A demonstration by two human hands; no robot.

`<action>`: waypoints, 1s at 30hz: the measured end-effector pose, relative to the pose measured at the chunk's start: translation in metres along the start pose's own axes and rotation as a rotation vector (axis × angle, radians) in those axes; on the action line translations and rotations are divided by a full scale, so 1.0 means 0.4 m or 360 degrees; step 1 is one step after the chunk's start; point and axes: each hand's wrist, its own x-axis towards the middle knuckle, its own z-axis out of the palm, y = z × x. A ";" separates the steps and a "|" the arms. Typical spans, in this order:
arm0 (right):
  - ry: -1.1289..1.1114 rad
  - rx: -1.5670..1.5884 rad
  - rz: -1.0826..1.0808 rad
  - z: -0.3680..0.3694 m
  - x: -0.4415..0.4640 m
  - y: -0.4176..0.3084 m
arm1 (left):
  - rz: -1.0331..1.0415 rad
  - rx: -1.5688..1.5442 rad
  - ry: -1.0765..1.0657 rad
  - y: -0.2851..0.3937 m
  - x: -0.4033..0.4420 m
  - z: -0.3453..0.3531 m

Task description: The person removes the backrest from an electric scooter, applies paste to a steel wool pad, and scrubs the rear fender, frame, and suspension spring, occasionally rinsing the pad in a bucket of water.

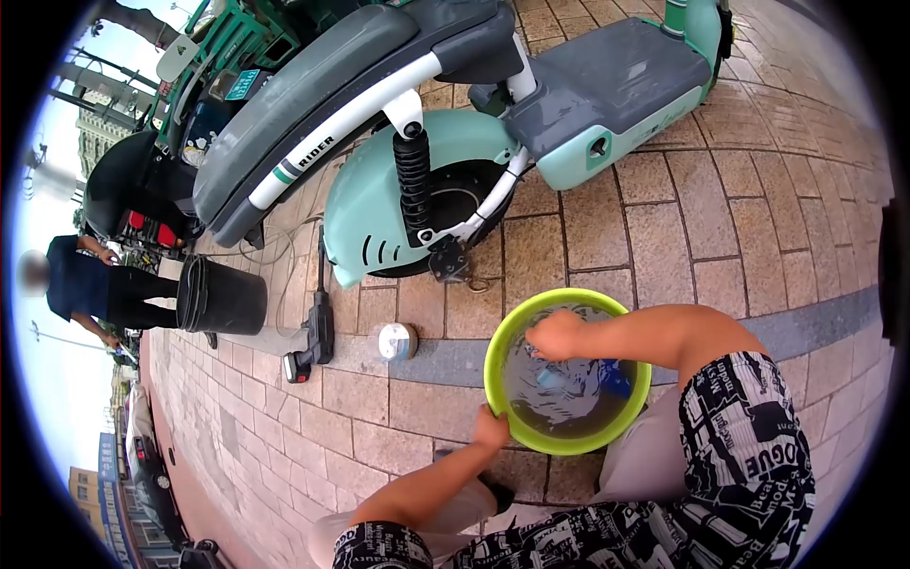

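Note:
A lime-green basin [641, 389] of murky water stands on the paving at my knees. My left hand [491, 429] grips its rim at the lower left. My right hand [557, 335] is over the water inside the basin near the far rim, its fingers curled and their tips hidden. A light-blue item [550, 379] and a dark-blue item [616, 377] lie in the water. Left of the basin, a small round tub [397, 341] sits on the ground.
A mint-green and grey scooter [607, 85] stands beyond the basin. A cordless tool [318, 332] with a hose lies on the paving, near a black bucket [223, 296]. Another person [85, 280] stands at the far left, and a dark car [152, 465] is behind.

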 end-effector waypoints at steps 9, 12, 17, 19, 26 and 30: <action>0.0512 -0.0007 0.0527 -0.089 -0.047 0.125 | 0.0097 -0.0218 -0.0039 -0.022 0.119 -0.020; 0.0322 0.0006 0.0881 -0.147 -0.101 0.169 | 0.0165 -0.0114 0.0026 0.013 0.145 -0.042; -0.0082 0.0200 0.1001 -0.073 -0.140 0.312 | 0.0234 0.0006 0.0072 0.045 0.157 -0.061; -0.0418 0.0889 0.1248 -0.093 -0.170 0.292 | 0.0205 0.0044 0.0093 0.070 0.143 -0.072; 0.0269 0.1243 0.1388 0.045 -0.184 0.326 | 0.0191 0.0124 0.0130 0.111 0.169 -0.079; 0.0466 0.0991 0.1275 0.048 -0.197 0.369 | 0.0278 0.0155 0.0135 0.156 0.176 -0.084</action>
